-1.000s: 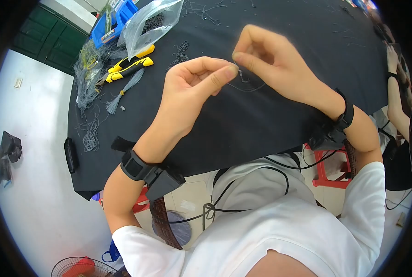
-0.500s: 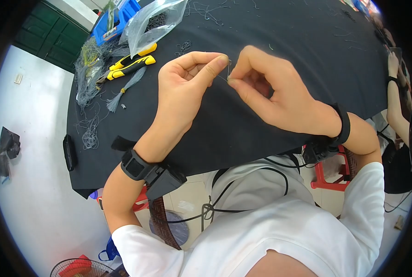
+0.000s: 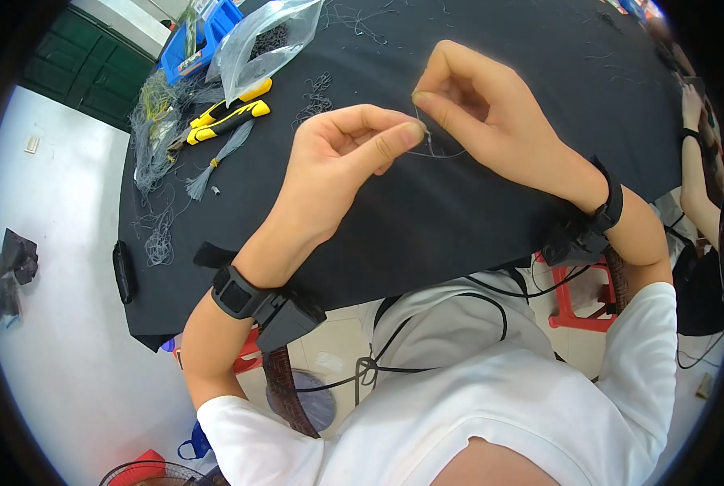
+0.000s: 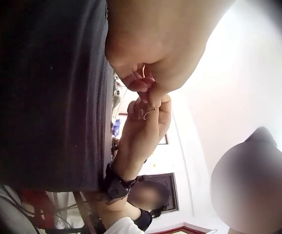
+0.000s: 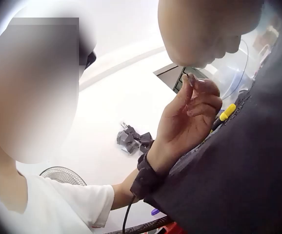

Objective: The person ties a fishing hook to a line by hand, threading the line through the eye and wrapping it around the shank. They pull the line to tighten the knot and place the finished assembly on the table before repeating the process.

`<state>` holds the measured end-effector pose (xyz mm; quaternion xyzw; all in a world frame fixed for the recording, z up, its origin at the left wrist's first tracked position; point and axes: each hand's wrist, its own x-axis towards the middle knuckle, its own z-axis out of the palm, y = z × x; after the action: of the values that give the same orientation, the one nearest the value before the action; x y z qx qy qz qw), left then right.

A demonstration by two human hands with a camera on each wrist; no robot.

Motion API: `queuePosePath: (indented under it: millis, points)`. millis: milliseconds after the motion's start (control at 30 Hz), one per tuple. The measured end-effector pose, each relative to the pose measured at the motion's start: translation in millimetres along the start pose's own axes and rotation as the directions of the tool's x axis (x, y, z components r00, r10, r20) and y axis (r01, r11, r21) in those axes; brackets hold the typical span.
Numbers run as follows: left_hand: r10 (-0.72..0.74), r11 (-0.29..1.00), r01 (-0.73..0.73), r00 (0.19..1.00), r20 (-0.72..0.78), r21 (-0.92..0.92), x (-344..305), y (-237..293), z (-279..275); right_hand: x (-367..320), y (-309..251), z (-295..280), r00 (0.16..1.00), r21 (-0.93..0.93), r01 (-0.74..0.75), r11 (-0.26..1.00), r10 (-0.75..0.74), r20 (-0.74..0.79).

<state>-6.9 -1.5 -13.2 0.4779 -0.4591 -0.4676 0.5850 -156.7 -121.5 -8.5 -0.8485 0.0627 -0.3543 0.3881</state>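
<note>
shirt: white shirt [image 3: 491, 421] at the bottom of the frame.
wrists: 1 black strap [image 3: 252, 296] on the left arm, 1 black strap with a box [image 3: 609, 198] on the right.
left hand: the left hand [image 3: 337, 158], at the middle top, pinches a thin line [image 3: 439, 156] with its thumb and first finger.
right hand: the right hand [image 3: 491, 113], just to the right and a bit higher, pinches the same line with its finger and thumb tips. the 2 hands are close but apart.
thin line: at the upper middle, it goes up from the left thumb to the right fingertips. a loop of it hangs below, and a tiny shiny bit [image 3: 430, 144] hangs by the left fingertips. i cannot tell what the bit is.
table: black cloth [image 3: 394, 235] lies under it all.
left side of table: a black case [image 3: 123, 271] by the edge, loose strings [image 3: 159, 239] above it, then a tied bunch [image 3: 222, 160], yellow and black pliers [image 3: 232, 119] and a messy heap [image 3: 153, 134].
upper left: a clear bag [image 3: 240, 63] with dark stuff inside touches a blue bin [image 3: 224, 23].
right edge: another person's arm [image 3: 692, 162].
far back: white wall [image 3: 62, 186] and green door [image 3: 86, 69].
</note>
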Motion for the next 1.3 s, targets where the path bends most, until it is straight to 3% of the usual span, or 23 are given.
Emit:
queuePosePath:
  millis: [200, 333, 467, 733, 933, 1033, 1167, 1300]
  points:
    - [0.047, 0.999, -0.047, 0.994, -0.095, -0.005, 2, -2, -2, -4, 7, 9, 0.963, 0.240, -0.253, 0.937, 0.220, 0.154]
    - [0.061, 0.998, -0.063, 0.992, -0.107, -0.017, 3, -4, -4, -5, -4, 9, 0.875, 0.389, -0.463, 0.796, 0.341, 0.344]
    - [0.082, 0.996, -0.088, 0.981, -0.173, -0.023, 2, -2, -2, -6, -9, 14, 0.812, 0.488, -0.571, 0.660, 0.367, 0.454]
    - [0.191, 0.981, -0.196, 0.971, -0.145, -0.014, 3, 0, 0, -10, -6, 21, 0.825, 0.501, -0.554, 0.665, 0.357, 0.438]
    - [0.271, 0.938, -0.300, 0.947, -0.171, -0.173, 0, 14, -7, -6, -15, 16, 0.788, 0.476, -0.602, 0.641, 0.380, 0.484]
    - [0.230, 0.931, -0.279, 0.949, -0.216, -0.236, 1, 14, -5, -7, -14, 18, 0.784, 0.499, -0.606, 0.620, 0.358, 0.507]
    - [0.202, 0.957, -0.233, 0.962, -0.182, -0.173, 0, 16, -5, -8, -11, 17, 0.759, 0.491, -0.641, 0.590, 0.395, 0.517]
    - [0.296, 0.954, -0.300, 0.943, -0.151, 0.001, 0, 14, -5, -8, -13, 22, 0.893, 0.574, -0.442, 0.689, 0.398, 0.210]
